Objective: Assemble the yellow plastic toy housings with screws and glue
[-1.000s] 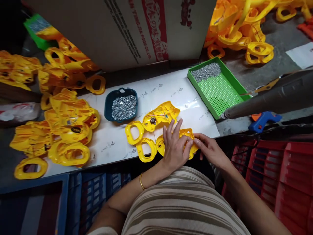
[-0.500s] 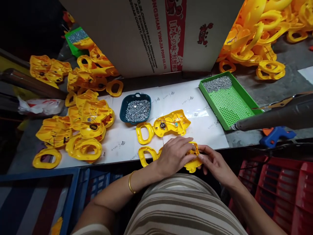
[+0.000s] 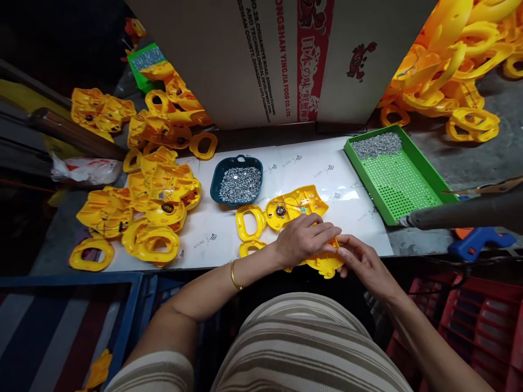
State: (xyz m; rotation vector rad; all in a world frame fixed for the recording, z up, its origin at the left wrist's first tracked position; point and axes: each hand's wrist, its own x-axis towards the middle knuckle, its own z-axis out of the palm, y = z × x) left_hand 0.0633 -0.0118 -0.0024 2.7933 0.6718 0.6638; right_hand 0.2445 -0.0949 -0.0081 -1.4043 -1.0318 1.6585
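Note:
A yellow plastic toy shell half [image 3: 327,265] lies at the table's front edge, partly covered by my hands. My left hand [image 3: 305,239] lies over its top with bent fingers, closed on its upper edge. At its right end my right hand [image 3: 360,260] pinches the rim between thumb and fingers. Whether a small part sits between the fingertips is hidden. Just behind lies another yellow shell half [image 3: 314,200], open side up, with a round black speaker, thin wires and a small green board. A yellow ring-shaped end [image 3: 250,223] is at its left.
A dark teal bowl [image 3: 216,190] of small screws stands behind the shells. To the right is a green perforated tray [image 3: 420,188] with more screws, then a blue glue gun [image 3: 476,245]. Yellow shells [image 3: 159,190] pile up at left. A cardboard box [image 3: 261,65] blocks the back.
The camera view has shifted, so the table's contents appear farther right. Both hands and the front shell half have moved slightly away from my body, with the grip kept.

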